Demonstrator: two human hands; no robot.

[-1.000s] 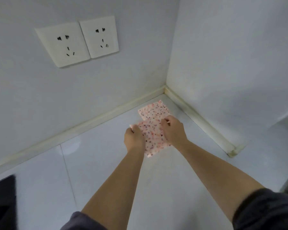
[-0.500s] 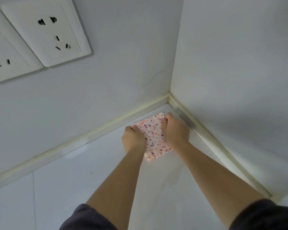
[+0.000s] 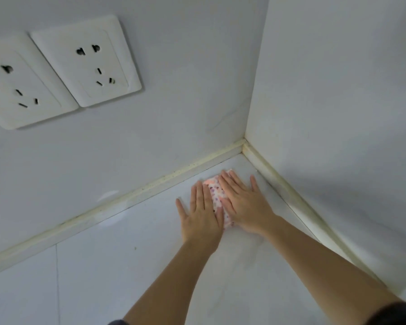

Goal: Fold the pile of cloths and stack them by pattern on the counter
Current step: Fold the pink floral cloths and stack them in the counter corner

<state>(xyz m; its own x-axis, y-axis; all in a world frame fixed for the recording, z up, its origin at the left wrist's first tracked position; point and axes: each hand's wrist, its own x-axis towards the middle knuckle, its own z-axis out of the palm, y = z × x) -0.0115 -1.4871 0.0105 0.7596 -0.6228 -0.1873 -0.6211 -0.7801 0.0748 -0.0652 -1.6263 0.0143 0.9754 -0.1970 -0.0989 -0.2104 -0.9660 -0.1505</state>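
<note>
While both of your palms lie flat on the folded pink speckled cloth [image 3: 217,195], it sits on the white worktop [image 3: 127,266] in the far right corner, just short of the yellowed sealant strip [image 3: 150,186] along the wall. Your left hand [image 3: 201,208] is open, fingers straight, pressing the cloth's left edge. Your right hand [image 3: 243,202] is likewise open and flat, covering most of the right part. Only a narrow band of cloth shows between them, and its long axis seems to run near to far, along your fingers. Walls close the far and right sides, so I judge your way out is toward the near left. Two wall sockets [image 3: 86,66] sit high at far left, well apart. No unfolded pile is in view.
</note>
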